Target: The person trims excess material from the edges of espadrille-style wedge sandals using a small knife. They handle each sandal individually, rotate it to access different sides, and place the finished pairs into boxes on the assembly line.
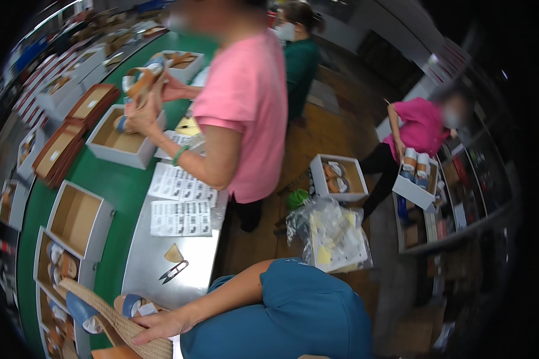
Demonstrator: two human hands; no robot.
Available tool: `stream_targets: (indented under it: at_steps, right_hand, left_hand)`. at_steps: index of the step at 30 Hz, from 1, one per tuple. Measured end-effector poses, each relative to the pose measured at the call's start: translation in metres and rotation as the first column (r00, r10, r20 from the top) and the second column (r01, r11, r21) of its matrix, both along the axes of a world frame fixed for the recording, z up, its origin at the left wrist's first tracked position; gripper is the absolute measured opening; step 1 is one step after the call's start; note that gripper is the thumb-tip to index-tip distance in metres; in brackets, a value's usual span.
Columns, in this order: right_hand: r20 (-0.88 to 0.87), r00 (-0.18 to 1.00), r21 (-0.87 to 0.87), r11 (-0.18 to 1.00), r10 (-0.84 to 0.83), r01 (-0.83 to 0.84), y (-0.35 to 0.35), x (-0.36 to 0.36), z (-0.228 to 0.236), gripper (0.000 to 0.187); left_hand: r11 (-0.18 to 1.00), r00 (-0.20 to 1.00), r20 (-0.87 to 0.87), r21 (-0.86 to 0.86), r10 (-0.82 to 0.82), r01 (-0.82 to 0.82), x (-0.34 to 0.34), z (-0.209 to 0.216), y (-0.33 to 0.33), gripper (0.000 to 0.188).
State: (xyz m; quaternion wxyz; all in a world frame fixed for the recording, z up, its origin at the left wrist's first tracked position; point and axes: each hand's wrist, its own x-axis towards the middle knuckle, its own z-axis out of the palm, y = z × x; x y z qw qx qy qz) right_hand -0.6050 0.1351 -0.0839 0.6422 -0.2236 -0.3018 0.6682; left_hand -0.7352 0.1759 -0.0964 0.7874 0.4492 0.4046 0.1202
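My right hand (164,325) is closed on a wedge sandal (111,314) with a woven rope-like sole, a blue strap and a tan part at the picture's lower edge. Against that sole, just behind my fingers, shows another sandal (130,304) with a blue strap and white stuffing; whether I hold it too is unclear. My left hand does not show. Farther up the metal table (153,254) lie thread snips (175,272) and a small tan wedge-shaped piece (173,254).
Open boxes with sandals (63,266) and an open box (75,218) line the green belt (123,203). Label sheets (181,217) lie on the table. A co-worker in pink (245,107) handles sandals beyond. Right of me are a plastic-wrapped stack (338,239) and another person (416,128) with a box.
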Motion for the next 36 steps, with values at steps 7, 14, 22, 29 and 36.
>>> stream_targets:
  at_steps: [7,14,22,29,36]
  right_hand:
    - [0.153,0.933,-0.007,0.944,-0.325,0.33,0.006,0.009,-0.011,0.069]
    - [-0.026,0.886,-0.427,0.807,-0.463,0.409,-0.02,0.026,-0.034,0.034]
    - [0.054,0.925,-0.44,0.823,-0.377,0.36,-0.017,0.018,-0.031,0.05]
    - [0.149,0.959,-0.46,0.841,-0.242,0.284,0.0,0.012,-0.023,0.051]
    - [0.216,0.96,-0.463,0.847,-0.177,0.26,0.004,0.006,-0.016,0.051]
  left_hand:
    - [0.978,0.985,-0.173,0.21,0.025,0.012,-0.029,0.005,0.006,0.044]
    - [0.935,0.933,-0.199,0.255,0.3,-0.246,-0.096,-0.066,0.017,0.032]
    - [0.69,0.593,-0.427,0.643,0.683,-0.331,-0.154,-0.118,-0.046,0.024]
    - [0.337,0.343,-0.31,0.941,0.887,-0.02,-0.179,-0.155,-0.043,0.02]
    - [0.342,0.3,-0.328,0.94,0.896,0.004,-0.183,-0.171,-0.038,0.023]
